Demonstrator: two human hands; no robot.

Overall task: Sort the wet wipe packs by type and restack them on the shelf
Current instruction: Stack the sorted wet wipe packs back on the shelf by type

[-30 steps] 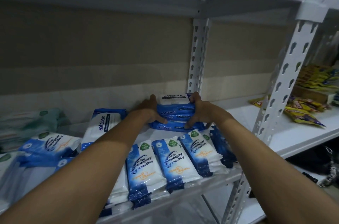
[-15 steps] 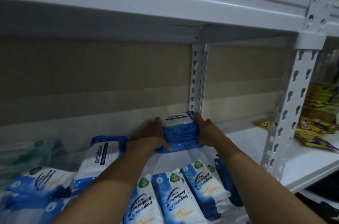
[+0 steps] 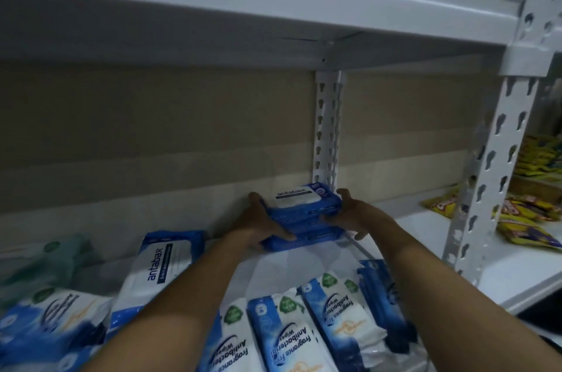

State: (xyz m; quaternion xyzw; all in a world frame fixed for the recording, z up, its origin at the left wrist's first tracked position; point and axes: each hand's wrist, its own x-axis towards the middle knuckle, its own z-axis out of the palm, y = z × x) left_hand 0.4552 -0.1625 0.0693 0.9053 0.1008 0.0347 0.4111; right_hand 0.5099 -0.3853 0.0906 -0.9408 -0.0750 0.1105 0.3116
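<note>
A small stack of blue antabax wipe packs sits at the back of the white shelf, against the rear upright. My left hand grips the stack's left side, thumb across its front. My right hand presses against the stack's right side with fingers spread. Another antabax pack lies on a pile to the left. A row of blue and white fragrance free antibacterial wipe packs lies along the front of the shelf between my forearms.
More blue and white packs and a green pack lie at the left. A white perforated post divides the shelf from the right bay, where yellow snack packets lie. The upper shelf hangs close overhead.
Both hands have pushed the antabax stack farther back toward the wall and rear upright. The view has tilted up, showing more of the upper shelf.
</note>
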